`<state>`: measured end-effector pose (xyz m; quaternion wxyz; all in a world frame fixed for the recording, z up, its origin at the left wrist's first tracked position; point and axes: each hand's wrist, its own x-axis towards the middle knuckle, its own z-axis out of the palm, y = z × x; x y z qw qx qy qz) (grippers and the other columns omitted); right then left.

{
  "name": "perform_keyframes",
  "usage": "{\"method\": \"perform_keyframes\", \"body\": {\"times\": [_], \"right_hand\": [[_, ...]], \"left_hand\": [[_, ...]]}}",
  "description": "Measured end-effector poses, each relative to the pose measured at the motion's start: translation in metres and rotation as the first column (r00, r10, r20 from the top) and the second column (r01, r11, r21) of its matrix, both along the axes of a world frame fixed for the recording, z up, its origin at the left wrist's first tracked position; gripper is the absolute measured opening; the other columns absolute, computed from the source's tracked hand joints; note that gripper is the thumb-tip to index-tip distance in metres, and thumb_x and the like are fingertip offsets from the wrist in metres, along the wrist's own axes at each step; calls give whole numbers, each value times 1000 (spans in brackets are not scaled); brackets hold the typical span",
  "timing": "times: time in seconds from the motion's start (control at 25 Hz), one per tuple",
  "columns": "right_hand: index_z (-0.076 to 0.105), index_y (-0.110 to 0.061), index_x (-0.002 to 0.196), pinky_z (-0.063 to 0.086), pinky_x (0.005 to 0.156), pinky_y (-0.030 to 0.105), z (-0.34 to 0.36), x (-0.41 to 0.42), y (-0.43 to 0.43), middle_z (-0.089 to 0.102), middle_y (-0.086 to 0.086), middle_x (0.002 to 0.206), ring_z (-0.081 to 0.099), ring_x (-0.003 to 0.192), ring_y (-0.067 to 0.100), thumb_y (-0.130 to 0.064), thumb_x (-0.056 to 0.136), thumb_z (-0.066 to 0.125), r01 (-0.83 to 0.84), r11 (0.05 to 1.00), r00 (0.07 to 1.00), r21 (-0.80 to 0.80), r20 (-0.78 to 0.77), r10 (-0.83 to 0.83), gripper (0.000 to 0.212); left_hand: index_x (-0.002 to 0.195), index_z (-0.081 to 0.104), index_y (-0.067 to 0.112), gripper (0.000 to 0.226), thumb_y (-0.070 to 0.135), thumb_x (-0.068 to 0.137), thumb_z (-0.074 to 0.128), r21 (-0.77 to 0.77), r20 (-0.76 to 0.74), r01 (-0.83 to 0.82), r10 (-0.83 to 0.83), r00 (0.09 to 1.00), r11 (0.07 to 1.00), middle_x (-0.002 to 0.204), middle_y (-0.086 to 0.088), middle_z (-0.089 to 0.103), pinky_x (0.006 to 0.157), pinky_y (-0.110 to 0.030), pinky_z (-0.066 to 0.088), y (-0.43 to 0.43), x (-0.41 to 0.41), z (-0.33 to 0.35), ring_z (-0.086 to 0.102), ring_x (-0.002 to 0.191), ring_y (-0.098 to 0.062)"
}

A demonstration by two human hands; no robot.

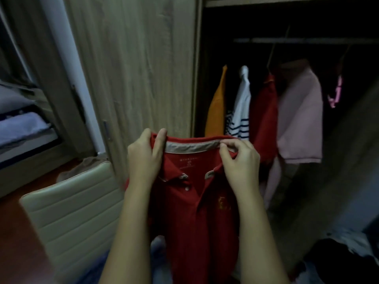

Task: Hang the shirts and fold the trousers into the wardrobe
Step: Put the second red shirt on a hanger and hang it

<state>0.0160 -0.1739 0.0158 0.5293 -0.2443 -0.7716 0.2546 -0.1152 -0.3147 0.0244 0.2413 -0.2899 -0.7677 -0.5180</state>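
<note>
I see the left hand (143, 158) curled round the left end of the red polo shirt's (194, 212) collar and the right hand (240, 160) pinching the collar's right end, so the shirt hangs with its front towards me from the centre of view down to 6 o'clock. At 1 to 2 o'clock the open wardrobe (287, 2) shows an orange shirt (216, 111), a white striped shirt (240, 111), a dark red shirt (264, 115) and a pink shirt (299, 119) under the rail (307, 40). A wooden door panel (133, 68) stands at 11 o'clock and a pale padded chair (71, 212) at 8 o'clock.
</note>
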Motion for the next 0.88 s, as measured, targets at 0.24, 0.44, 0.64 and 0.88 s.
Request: {"method": "perform_keyframes", "body": {"times": [0.24,0.44,0.64,0.88], "right_hand": [[47,-23,123,35,68,28,-3,79,34,59,1,122,58,101,21,-34,96,45,288,957,952,22,98,-289,30],[61,-12,104,30,69,34,-4,119,73,63,7,110,58,94,31,-39,97,38,556,831,826,-1,108,-553,36],[58,-2,88,36,69,33,-10,156,101,62,13,90,57,79,29,-29,94,41,404,911,914,88,-69,-399,33],[60,-8,92,34,68,18,-7,195,126,58,1,92,50,81,6,-24,89,57,247,960,965,136,53,-256,16]], "left_hand": [[60,39,20,43,46,84,62,-60,-34,275,-277,960,960,51,8,43,50,-21,30,45,45,-3,44,49,-1],[81,65,17,43,60,77,62,-148,-136,287,-307,942,947,72,-3,67,63,-35,48,99,81,5,65,74,-25],[75,51,10,38,45,92,54,-109,-136,336,-349,927,936,65,-5,55,59,-30,34,129,111,3,56,66,-27],[84,72,10,28,36,76,76,-104,-190,577,-586,788,810,74,3,66,65,-17,48,145,125,10,61,69,-7]]}}
